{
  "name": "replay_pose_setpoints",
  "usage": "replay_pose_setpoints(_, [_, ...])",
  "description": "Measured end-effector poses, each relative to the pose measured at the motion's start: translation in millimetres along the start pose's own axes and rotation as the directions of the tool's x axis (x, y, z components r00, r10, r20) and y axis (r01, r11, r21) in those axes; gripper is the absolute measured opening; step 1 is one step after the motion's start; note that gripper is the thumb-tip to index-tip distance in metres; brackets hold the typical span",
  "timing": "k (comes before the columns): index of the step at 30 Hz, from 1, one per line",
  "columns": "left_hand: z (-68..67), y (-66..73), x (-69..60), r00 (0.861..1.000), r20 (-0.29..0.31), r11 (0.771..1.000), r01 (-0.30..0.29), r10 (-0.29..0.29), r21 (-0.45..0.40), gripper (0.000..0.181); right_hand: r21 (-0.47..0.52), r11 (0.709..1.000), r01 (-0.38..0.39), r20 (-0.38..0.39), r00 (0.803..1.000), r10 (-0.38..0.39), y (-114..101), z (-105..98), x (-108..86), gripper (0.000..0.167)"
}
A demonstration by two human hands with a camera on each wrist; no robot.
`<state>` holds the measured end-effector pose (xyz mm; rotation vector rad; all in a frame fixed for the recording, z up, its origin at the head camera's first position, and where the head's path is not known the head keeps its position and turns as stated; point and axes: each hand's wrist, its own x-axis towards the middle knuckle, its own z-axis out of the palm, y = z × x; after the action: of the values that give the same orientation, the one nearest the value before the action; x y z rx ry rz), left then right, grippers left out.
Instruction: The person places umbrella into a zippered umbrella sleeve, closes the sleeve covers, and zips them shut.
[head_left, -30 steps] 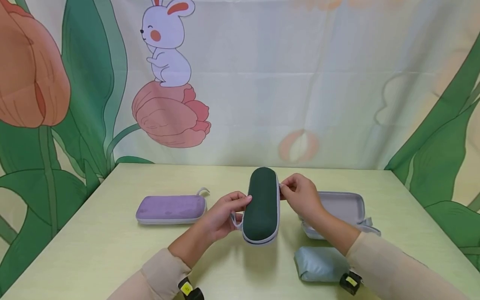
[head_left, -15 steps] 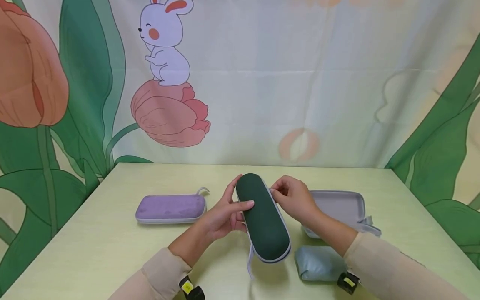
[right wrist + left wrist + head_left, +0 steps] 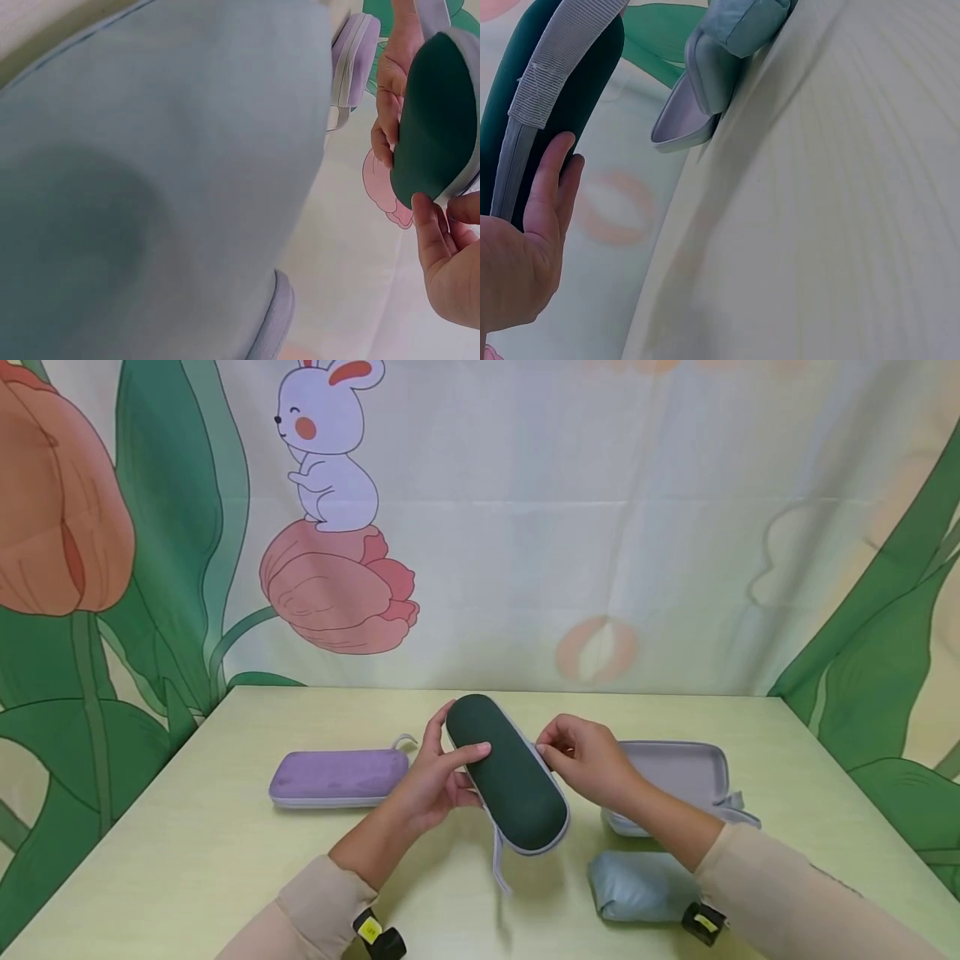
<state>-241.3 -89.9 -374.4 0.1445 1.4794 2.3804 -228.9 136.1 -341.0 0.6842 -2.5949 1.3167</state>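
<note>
A dark green zippered hard case [image 3: 510, 777] with a pale grey zipper band is held up, tilted, above the table. My left hand [image 3: 442, 777] grips its left side, thumb on the green face and fingers behind. A grey wrist strap [image 3: 498, 860] dangles from the case; the left wrist view shows its stitched strap [image 3: 555, 75] beside the zipper. My right hand [image 3: 588, 760] pinches the zipper edge on the case's right side. In the right wrist view, thumb and fingers meet at the zipper band by the case's end [image 3: 431, 150]. Any zipper pull there is hidden.
A purple zippered case [image 3: 339, 777] lies at the left of the table [image 3: 187, 877]. At the right sits a grey case [image 3: 678, 768] with its lid raised, partly behind my right forearm. In front of it is a pale teal soft bundle [image 3: 637, 887].
The green case has turned from nearly upright to tilted, its top leaning left, and has shifted left. My left fingers now reach further up its side. My right hand has moved slightly left with it.
</note>
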Motion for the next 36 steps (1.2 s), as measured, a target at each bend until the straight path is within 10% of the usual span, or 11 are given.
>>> replay_pose_setpoints(36, [-20.0, 5.5, 6.6, 0.964, -0.255, 0.972, -0.125, 0.072, -0.198, 0.072, 0.109, 0.993, -0.041, 0.023, 0.999, 0.039, 1.4, -6.3, -5.2, 0.004])
